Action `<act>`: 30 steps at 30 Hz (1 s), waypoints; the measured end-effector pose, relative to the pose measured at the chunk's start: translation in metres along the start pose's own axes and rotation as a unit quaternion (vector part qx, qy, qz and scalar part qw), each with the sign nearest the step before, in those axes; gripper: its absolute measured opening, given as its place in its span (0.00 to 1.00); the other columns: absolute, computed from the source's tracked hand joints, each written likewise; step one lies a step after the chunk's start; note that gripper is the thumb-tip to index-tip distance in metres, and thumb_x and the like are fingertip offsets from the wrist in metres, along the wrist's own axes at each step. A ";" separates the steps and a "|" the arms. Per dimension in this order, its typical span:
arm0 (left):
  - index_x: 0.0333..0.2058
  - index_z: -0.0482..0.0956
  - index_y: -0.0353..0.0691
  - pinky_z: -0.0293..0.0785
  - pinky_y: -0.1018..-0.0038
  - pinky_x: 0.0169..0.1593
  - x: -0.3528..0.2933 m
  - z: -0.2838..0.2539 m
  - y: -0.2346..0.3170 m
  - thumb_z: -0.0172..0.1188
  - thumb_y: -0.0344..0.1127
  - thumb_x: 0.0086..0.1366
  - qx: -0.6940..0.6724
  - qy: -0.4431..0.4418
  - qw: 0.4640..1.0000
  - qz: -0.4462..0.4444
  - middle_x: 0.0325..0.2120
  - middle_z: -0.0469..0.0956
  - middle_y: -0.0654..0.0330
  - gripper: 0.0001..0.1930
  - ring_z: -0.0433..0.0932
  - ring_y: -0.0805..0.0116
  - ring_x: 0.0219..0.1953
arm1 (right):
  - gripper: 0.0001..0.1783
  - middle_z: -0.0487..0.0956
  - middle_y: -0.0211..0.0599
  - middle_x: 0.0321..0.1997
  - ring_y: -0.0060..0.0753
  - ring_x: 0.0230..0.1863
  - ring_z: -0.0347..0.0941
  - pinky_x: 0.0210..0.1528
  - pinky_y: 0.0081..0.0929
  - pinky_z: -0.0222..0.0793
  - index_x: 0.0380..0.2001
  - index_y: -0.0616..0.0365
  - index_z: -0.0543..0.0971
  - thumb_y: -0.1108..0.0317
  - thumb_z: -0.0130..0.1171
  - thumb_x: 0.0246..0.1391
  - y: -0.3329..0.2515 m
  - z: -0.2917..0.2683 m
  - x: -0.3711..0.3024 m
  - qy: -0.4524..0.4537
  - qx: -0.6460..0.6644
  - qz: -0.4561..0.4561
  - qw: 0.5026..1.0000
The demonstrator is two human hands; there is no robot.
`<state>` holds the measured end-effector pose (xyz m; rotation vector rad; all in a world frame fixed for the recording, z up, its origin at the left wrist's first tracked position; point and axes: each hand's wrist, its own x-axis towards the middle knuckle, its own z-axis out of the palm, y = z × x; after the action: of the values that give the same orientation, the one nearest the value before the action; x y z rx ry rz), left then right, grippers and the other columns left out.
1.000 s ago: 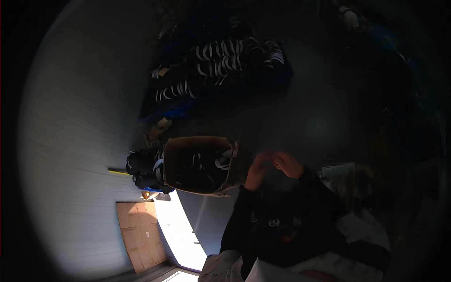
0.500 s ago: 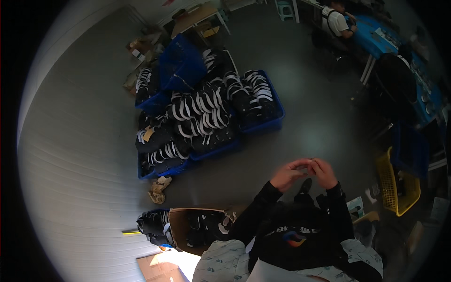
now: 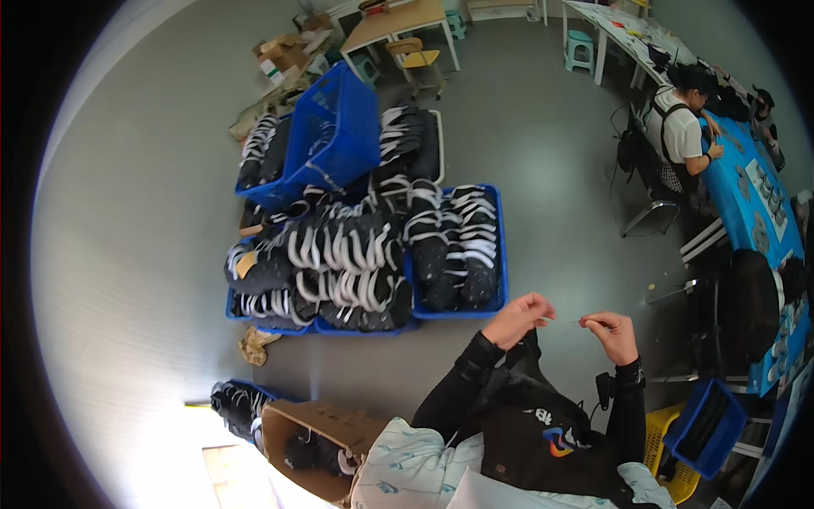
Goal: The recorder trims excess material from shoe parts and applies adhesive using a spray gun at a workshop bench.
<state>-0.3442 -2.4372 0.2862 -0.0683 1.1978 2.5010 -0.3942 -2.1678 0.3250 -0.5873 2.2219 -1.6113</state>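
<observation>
My left hand (image 3: 519,321) is raised in front of my body with the fingertips pinched together. A thin pale bit shows at its fingertips, too small to name. To the right, my right hand (image 3: 612,335) is also pinched, a short gap away from the left. A faint fine line seems to run between the two hands, but I cannot make out what it is. Below them is my dark top with a colourful print (image 3: 558,441), and both forearms wear black sleeves.
Blue crates (image 3: 502,254) packed with black pieces with white bands stand ahead to the left. An open cardboard box (image 3: 326,416) is at lower left. A blue crate (image 3: 704,428) overlaps a yellow basket (image 3: 657,433) at right. A person (image 3: 678,131) sits at a blue table (image 3: 736,199).
My hands were together, fingertips meeting; now they are apart, the right one moved rightward. The view has shifted, showing more of the room and the blue table.
</observation>
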 end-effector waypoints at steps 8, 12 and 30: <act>0.20 0.62 0.43 0.66 0.69 0.45 0.289 -0.065 0.184 0.39 0.50 0.79 0.012 0.006 0.998 0.055 0.24 0.67 0.60 0.27 0.69 0.64 0.35 | 0.06 0.84 0.32 0.32 0.23 0.35 0.79 0.38 0.19 0.71 0.39 0.63 0.82 0.73 0.61 0.60 -0.044 -0.151 0.268 0.085 -0.011 -0.030 0.996; 0.25 0.67 0.41 0.69 0.69 0.45 0.438 -0.090 0.258 0.42 0.47 0.79 0.053 -0.028 0.998 0.033 0.27 0.72 0.60 0.22 0.72 0.66 0.35 | 0.08 0.82 0.39 0.34 0.28 0.34 0.79 0.37 0.24 0.74 0.41 0.64 0.82 0.78 0.56 0.59 -0.097 -0.210 0.406 0.112 0.104 -0.110 0.982; 0.37 0.78 0.42 0.74 0.67 0.44 0.823 -0.481 0.526 0.55 0.43 0.73 -0.108 0.454 0.876 0.122 0.31 0.79 0.62 0.11 0.78 0.64 0.37 | 0.19 0.74 0.59 0.27 0.64 0.35 0.75 0.44 0.56 0.76 0.25 0.69 0.75 0.73 0.39 0.67 -0.188 -0.462 1.119 -0.606 0.329 -0.509 0.515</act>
<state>-1.3466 -2.8547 0.2073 -1.3585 1.2538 2.8900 -1.5588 -2.4145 0.6141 -2.0633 0.0250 -1.3221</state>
